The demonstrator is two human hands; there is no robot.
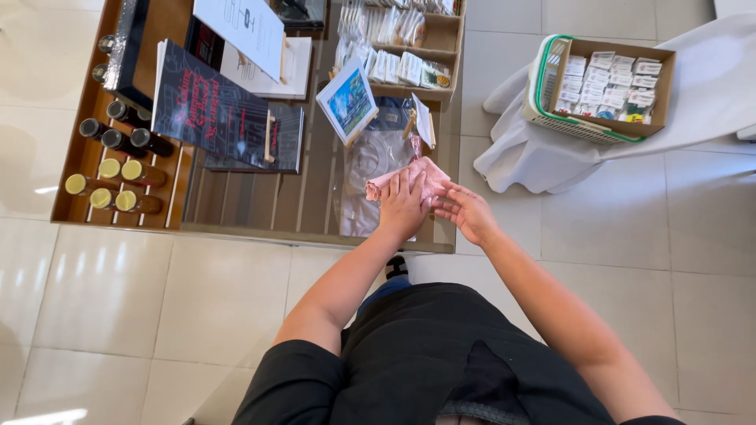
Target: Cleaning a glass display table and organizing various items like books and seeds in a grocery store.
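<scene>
Left hand (403, 203): flat on pink cloth (409, 177), fingers pressing, not clenched.
Right hand (466, 211): fingers loose, tips at cloth's right end, gripping nothing.
Cloth: bunched on table (315, 212), near right corner, atop clear bag (370, 169).
Progress: apparently partway folded, still rumpled.
Room: edge just right; bottles (118, 169), books (209, 110) well left; basket (602, 86) beyond.

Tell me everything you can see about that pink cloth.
The pink cloth looks like soft fabric, folded or bunched into a small rumpled strip. It lies at the near right end of the wooden table, on a clear plastic packet. The left hand presses on it; the right hand touches its right edge.
</scene>
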